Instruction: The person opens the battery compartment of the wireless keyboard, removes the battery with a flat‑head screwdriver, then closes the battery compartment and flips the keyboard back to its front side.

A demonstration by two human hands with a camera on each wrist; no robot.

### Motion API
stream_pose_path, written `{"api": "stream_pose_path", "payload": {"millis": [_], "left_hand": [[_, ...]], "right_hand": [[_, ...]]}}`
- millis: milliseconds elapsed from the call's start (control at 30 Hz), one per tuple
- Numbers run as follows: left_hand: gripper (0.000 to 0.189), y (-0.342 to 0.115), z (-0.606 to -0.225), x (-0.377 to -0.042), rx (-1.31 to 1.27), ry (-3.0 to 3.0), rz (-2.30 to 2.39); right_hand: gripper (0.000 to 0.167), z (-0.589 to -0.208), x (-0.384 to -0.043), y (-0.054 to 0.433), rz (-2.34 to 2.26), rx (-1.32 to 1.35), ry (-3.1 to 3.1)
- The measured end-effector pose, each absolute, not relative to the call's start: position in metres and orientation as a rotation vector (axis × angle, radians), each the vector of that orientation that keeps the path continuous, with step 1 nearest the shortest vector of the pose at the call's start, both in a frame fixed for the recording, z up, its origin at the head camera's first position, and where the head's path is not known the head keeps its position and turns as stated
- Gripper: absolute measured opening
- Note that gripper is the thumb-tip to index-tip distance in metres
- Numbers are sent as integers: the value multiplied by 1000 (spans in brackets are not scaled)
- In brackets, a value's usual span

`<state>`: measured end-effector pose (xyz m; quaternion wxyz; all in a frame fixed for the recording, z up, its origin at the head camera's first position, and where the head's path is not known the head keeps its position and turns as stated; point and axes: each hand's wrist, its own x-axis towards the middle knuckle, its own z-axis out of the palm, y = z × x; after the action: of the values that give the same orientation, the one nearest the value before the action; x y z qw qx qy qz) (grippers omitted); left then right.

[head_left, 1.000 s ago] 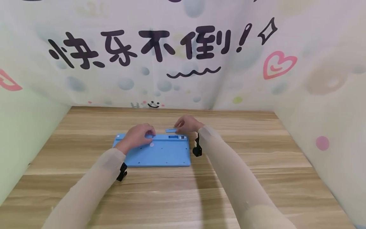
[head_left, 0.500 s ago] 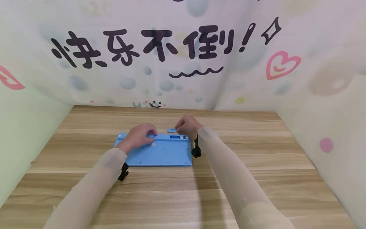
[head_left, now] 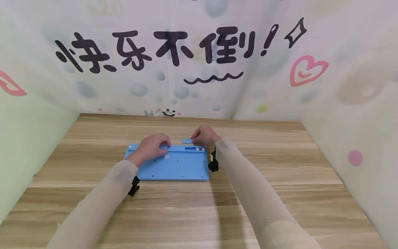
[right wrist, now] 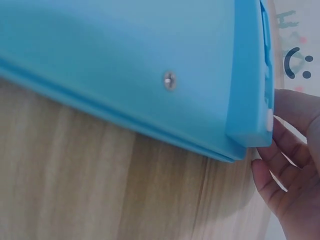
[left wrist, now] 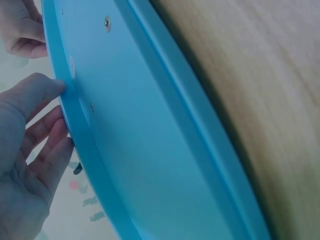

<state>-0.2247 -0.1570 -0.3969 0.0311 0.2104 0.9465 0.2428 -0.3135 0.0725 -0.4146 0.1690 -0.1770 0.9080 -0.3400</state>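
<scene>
A light blue keyboard [head_left: 177,166] lies face down on the table, its screwed back plate up. Near its far right corner the battery compartment [head_left: 190,148] is uncovered. My left hand [head_left: 150,147] grips the keyboard's far edge; in the left wrist view the thumb lies on the raised strip and the fingers reach behind it. Just beyond the far edge, my right hand [head_left: 205,135] pinches the right end of a small blue battery cover [head_left: 187,141]. In the right wrist view the keyboard's corner hides the cover and part of the fingers.
The wood-grain table [head_left: 174,214] extends around the keyboard. Behind it hangs a printed cloth [head_left: 199,97], with pale walls on both sides. Black wrist cameras sit under both sleeves, the right one [head_left: 213,164] close beside the keyboard's right edge.
The head view has shifted slightly, so everything sits a little further right. The right fingers have closed a little at the cover; keyboard and left hand hold their places.
</scene>
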Motion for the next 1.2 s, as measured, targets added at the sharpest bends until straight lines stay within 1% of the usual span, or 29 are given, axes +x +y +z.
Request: {"api": "stream_pose_path", "payload": {"millis": [267, 700, 1200], "left_hand": [[16, -155, -398, -228, 662, 2916, 736], [15, -155, -398, -227, 655, 2911, 732], [16, -157, -400, -227, 662, 2913, 749]], "right_hand": [[6, -414, -315, 77, -995, -497, 2584], [6, -409, -311, 81, -993, -559, 2585], [5, -402, -296, 90, -973, -763, 2630]]}}
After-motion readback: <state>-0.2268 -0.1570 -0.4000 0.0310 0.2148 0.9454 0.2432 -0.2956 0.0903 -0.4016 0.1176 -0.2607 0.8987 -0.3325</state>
